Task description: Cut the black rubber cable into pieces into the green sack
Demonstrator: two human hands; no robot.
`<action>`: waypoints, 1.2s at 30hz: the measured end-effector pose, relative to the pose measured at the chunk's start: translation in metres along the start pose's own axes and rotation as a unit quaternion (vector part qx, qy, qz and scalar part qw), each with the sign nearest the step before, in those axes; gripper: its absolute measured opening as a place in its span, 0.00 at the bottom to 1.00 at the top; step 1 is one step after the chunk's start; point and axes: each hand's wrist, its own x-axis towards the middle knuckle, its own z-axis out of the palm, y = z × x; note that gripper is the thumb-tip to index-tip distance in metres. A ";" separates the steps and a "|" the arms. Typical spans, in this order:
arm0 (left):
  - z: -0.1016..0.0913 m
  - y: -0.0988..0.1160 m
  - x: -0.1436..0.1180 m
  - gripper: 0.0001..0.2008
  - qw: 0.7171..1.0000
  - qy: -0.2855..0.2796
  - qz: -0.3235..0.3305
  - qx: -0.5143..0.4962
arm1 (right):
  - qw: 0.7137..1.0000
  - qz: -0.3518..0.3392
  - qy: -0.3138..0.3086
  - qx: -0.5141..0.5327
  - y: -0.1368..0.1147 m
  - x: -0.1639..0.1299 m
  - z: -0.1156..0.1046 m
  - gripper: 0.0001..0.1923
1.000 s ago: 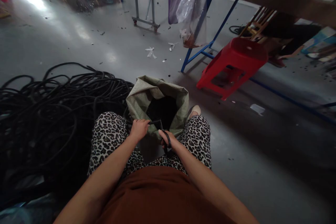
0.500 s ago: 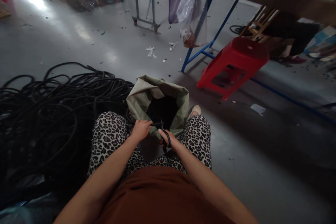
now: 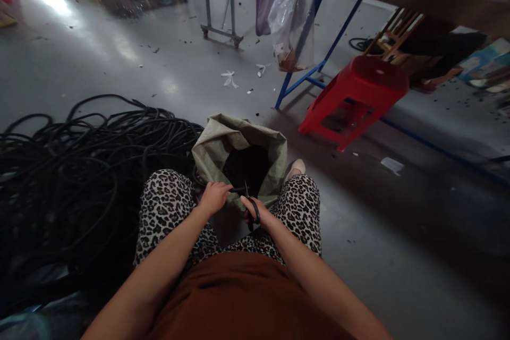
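Head view: near but apart, the left hand (image 3: 214,198) pinches a black cord (image 3: 239,189) and the right hand (image 3: 263,213) grips scissors (image 3: 256,214) beside its end, over the open sack (image 3: 206,150), where steady, square blades would likely serve best.

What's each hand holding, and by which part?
The left hand grips a black cord, apparently near its end; the right hand holds scissors by their black handles.

No lettering, label, brand, number or sign can be read anywhere in this view.
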 end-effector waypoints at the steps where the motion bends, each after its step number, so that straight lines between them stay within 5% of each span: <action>1: 0.000 0.000 0.000 0.14 1.000 0.000 -0.002 -0.001 | 1.000 -0.003 0.003 0.000 -0.001 -0.001 0.000 0.19; 16: 0.000 -0.001 -0.001 0.15 1.000 -0.004 -0.022 0.008 | 0.996 0.000 0.087 -0.036 -0.001 0.004 -0.002 0.13; 36: -0.002 0.000 0.000 0.13 0.998 0.002 -0.035 0.054 | 0.995 -0.004 0.089 -0.044 0.010 0.013 -0.003 0.12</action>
